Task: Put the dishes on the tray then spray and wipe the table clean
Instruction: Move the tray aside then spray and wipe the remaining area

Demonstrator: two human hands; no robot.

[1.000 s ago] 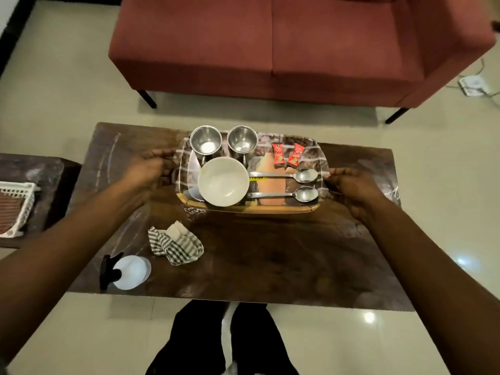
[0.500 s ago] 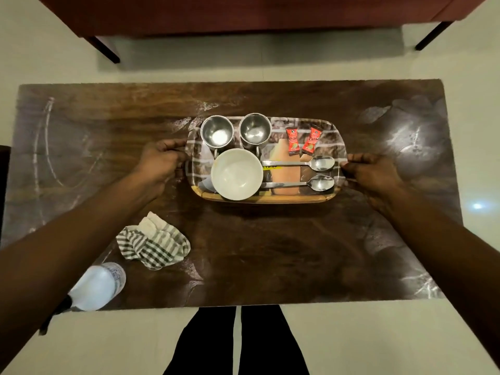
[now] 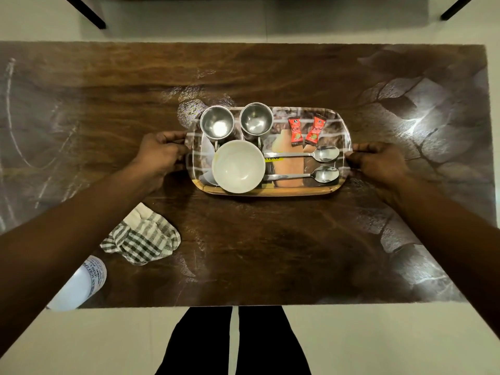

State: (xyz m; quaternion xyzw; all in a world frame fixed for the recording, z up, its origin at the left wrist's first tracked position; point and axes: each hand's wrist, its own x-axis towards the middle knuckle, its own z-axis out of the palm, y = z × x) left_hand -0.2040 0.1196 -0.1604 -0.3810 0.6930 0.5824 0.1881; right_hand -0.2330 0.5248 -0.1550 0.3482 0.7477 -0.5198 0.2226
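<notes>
From the head view, a glossy dark wooden table [image 3: 270,253] with a swirling grain is carrying pale smears and scratch arcs toward its left end. A rounded rectangular tray [image 3: 267,191], printed with a brick pattern and edged in a wood tone, is sitting around the table's middle; whether it is resting or just raised cannot be told. The left hand [image 3: 159,152] is curling its fingers round the tray's left end, and the right hand [image 3: 378,163] is gripping the right end.

On the tray are standing two shiny steel cups [image 3: 217,122] at the far left and one smooth white round bowl [image 3: 238,166] just near of them. Two steel spoons [image 3: 303,155] are lying parallel, bowls pointing right. Two small red sachets [image 3: 295,131] are lying at the far right.

One crumpled checked cloth [image 3: 140,235] is lying near-left on the table. One translucent spray bottle [image 3: 81,285] is lying at the near-left corner, partly behind the left forearm.
</notes>
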